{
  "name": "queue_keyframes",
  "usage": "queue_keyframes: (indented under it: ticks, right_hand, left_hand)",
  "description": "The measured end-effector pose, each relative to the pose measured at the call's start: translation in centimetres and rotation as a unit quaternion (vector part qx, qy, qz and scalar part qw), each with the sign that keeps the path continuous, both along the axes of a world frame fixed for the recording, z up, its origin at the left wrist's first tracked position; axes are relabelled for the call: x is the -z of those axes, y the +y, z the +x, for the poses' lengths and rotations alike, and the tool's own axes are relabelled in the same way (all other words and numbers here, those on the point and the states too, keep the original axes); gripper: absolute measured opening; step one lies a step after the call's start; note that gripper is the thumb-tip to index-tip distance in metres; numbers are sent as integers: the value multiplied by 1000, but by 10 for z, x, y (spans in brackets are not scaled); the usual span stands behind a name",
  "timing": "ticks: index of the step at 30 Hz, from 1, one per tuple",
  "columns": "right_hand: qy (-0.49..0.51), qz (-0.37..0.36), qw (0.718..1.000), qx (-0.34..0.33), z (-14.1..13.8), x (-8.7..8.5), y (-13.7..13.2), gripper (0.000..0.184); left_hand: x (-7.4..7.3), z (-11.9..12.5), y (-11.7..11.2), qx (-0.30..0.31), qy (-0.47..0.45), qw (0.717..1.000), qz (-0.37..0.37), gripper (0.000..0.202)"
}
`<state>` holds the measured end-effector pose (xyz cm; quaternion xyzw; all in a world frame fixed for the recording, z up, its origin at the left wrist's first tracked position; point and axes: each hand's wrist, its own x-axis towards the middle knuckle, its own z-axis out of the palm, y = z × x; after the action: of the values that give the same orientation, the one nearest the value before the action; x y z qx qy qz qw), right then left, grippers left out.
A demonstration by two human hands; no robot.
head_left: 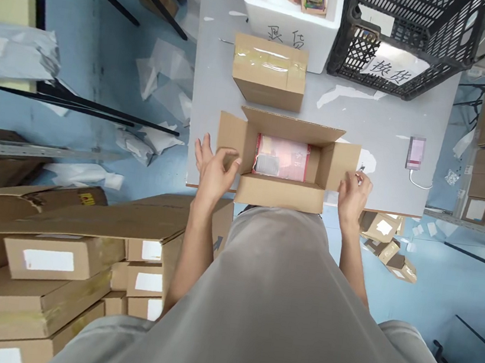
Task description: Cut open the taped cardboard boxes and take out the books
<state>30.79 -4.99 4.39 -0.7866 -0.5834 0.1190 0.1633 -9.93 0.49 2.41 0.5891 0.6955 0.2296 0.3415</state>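
The pink packet (288, 156) lies in the open box (280, 195), long axis left-to-right, nearer the left hand (216, 171). That hand and the right hand (353, 195) curl at 2 opposite flaps (232, 132); pinch contact is unclear.

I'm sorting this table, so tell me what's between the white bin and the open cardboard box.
A closed, taped carton lies between the white bin and the open cardboard box, as the head view shows.
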Motion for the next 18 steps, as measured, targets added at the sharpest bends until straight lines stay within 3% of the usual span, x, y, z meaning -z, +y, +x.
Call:
queue_keyframes:
  ticks: [4, 7, 9, 11, 13, 15, 18]
  right_hand:
    - [-36, -1, 999, -21, -15, -13, -1, 47]
    - [-23, -26, 996, -79, -35, -21, 5, 50]
    - [4, -72, 989, -131, -53, -21, 17, 48]
    - [28, -151, 975, -158, -72, -16, 36, 45]
    - [44, -271, 952, -134, -88, -3, 60, 42]
    - [69, -397, 911, -87, -99, 15, 82, 39]
    - [102, -473, 873, -54, -104, 41, 104, 30]
  left_hand:
    - [-35, 31, -6, 12, 19, 999, 38, 45]
    - [-38, 62, -7, 62, 11, 997, 50, 52]
    - [-22, 84, 0, 109, -4, 994, 16, 63]
    - [5, 100, 13, 138, 5, 988, -66, 78]
    - [34, 110, 29, 145, 65, 970, -182, 90]
    - [57, 113, 44, 129, 117, 941, -289, 94]
    - [75, 110, 57, 121, 141, 915, -359, 94]
